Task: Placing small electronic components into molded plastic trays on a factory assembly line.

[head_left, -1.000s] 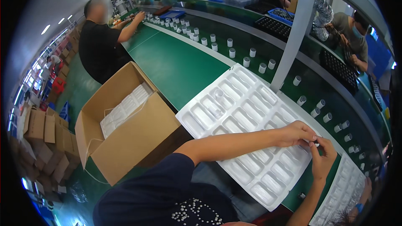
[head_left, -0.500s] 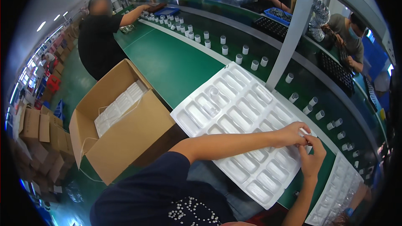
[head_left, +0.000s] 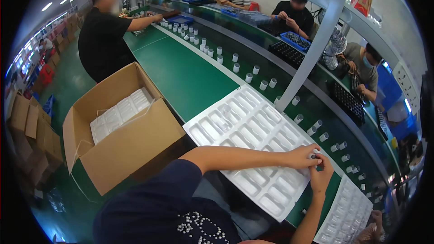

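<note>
Fingers of the left hand (head_left: 298,157) and the right hand (head_left: 321,172) meet on my feed, thumbs and forefingers bent in with almost no gap, and between the tips I see them pinching one small piece (head_left: 312,157). Its shape I cannot make out, since the fingertips cover most of it. Right under those fingers I have the far right part of a white tray (head_left: 246,134) with rows of moulded compartments; the left forearm lies across above it, while the right forearm comes up past its right edge. Just beyond the fingers, and running off to both sides, I see white cylinders (head_left: 323,137) with dark tops standing on a dark green conveyor belt (head_left: 271,65). To the right of the fingers and nearer to the body, a second white tray (head_left: 347,208) lies at a slant. Well to their left my view takes in an open cardboard box (head_left: 135,147) with more white trays (head_left: 118,116) inside it. Beyond and left of the fingers, a grey metal post (head_left: 312,47) leans across the picture, and farther that way a co-worker (head_left: 103,40) in black reaches an arm toward the far cylinders.
</note>
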